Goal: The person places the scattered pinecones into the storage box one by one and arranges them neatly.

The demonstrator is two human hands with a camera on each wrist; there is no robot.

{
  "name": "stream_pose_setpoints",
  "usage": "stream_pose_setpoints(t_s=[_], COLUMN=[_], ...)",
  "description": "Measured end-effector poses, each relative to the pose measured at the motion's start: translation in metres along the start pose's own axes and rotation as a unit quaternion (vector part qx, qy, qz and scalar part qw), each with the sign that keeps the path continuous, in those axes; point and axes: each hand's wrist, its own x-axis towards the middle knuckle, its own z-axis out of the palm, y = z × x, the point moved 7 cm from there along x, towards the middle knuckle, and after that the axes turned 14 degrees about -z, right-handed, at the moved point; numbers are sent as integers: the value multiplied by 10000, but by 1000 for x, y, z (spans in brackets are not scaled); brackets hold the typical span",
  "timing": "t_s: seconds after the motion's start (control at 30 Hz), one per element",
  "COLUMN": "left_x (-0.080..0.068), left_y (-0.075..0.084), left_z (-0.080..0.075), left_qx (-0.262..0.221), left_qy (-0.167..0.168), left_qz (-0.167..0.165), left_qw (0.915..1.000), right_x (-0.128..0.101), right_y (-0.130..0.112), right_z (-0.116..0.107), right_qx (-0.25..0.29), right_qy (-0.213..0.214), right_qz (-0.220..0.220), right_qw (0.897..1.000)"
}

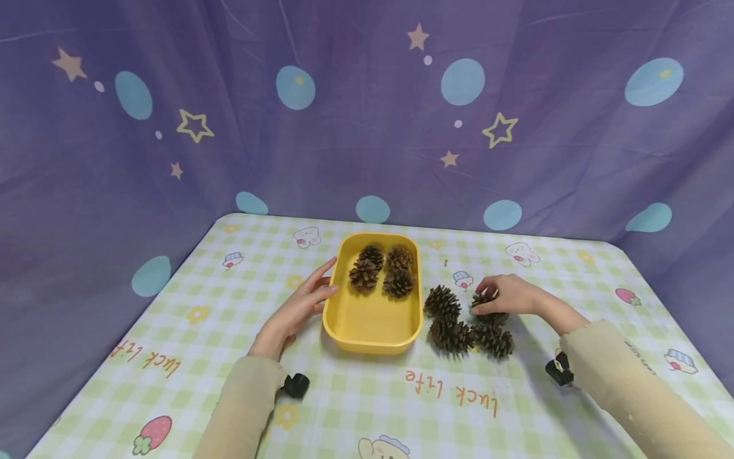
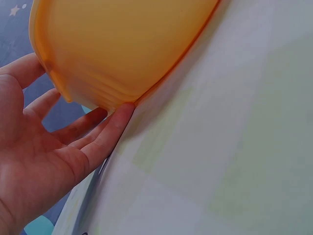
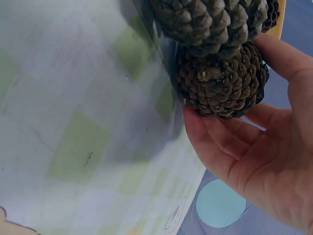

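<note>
My left hand (image 1: 298,307) rests its extended fingers against the left side of a yellow plastic tray (image 1: 371,330). In the left wrist view, the thumb lies near the rim and the fingertips (image 2: 128,108) touch low on the wall. My right hand (image 1: 513,294) holds a brown pine cone (image 3: 215,85) between thumb and fingers, to the right of the tray. Right beside it, another pine cone (image 3: 210,22) overlaps it in the right wrist view. Several pine cones, including one at the front (image 1: 494,341), cluster around this hand.
Inside the tray's far half sit several pine cones, among them one at the left (image 1: 364,275). A checkered tablecloth (image 1: 321,408) printed with lettering and cartoons covers the table. Behind it hangs a purple curtain (image 1: 355,146) with stars and blue ovals.
</note>
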Motion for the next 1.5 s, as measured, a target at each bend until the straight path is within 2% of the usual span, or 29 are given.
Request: stream_pose_setpoints(t_s=[0.4, 0.73, 1.03, 1.27, 1.5], left_x=[0, 1, -1, 12, 21], left_y=[1, 0, 1, -10, -17], left_z=[0, -1, 0, -5, -10], left_qx=[-10, -4, 16, -27, 17], left_qy=[13, -22, -33, -1, 110], left_qz=[27, 76, 34, 62, 168], left_qw=[10000, 10000, 10000, 10000, 9998], right_x=[0, 3, 4, 9, 17], right_y=[-4, -13, -23, -33, -52], right_z=[-6, -17, -27, -34, -36], right_qx=[-47, -45, -96, -231, -47], right_qy=[131, 693, 1009, 1231, 1384], right_qz=[-74, -380, -536, -624, -898], right_qw=[9999, 9969, 9934, 9902, 9863])
